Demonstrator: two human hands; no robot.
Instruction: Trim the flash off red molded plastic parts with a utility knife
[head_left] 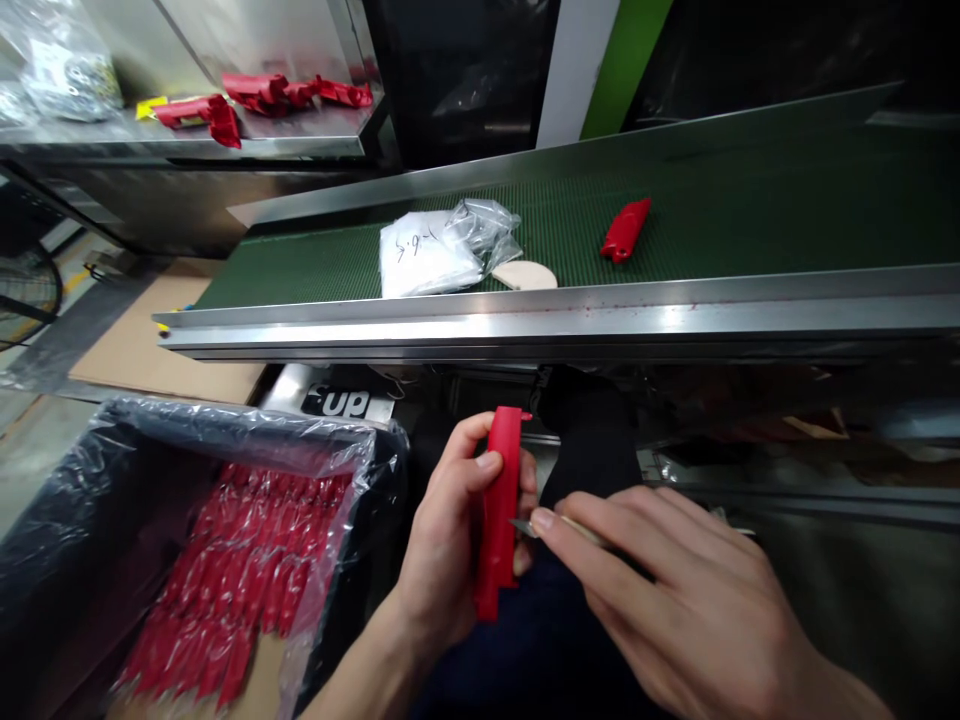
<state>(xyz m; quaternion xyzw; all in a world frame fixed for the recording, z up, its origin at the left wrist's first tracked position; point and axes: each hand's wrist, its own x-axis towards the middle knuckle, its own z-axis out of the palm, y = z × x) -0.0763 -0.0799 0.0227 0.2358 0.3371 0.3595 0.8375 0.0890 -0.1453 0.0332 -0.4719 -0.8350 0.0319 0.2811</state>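
Note:
A long red plastic part (501, 510) is upright in my left hand (446, 530), with the thumb on its face and the fingers wrapped behind it. My right hand (675, 590) pinches a small knife (581, 530) with a thin handle. The blade's pointed tip is at the right edge of the red part, around the middle of its length. A small red nib sticks out at the part's top right. The knife's rear end is mostly hidden by my right hand.
A green conveyor (570, 220) with a metal rail crosses ahead, bearing a red piece (626, 230), plastic bags (427, 255) and a beige disc (527, 275). Lower left, a lined bin (352, 500) holds several wrapped red parts. More red pieces (255, 92) lie on a metal shelf.

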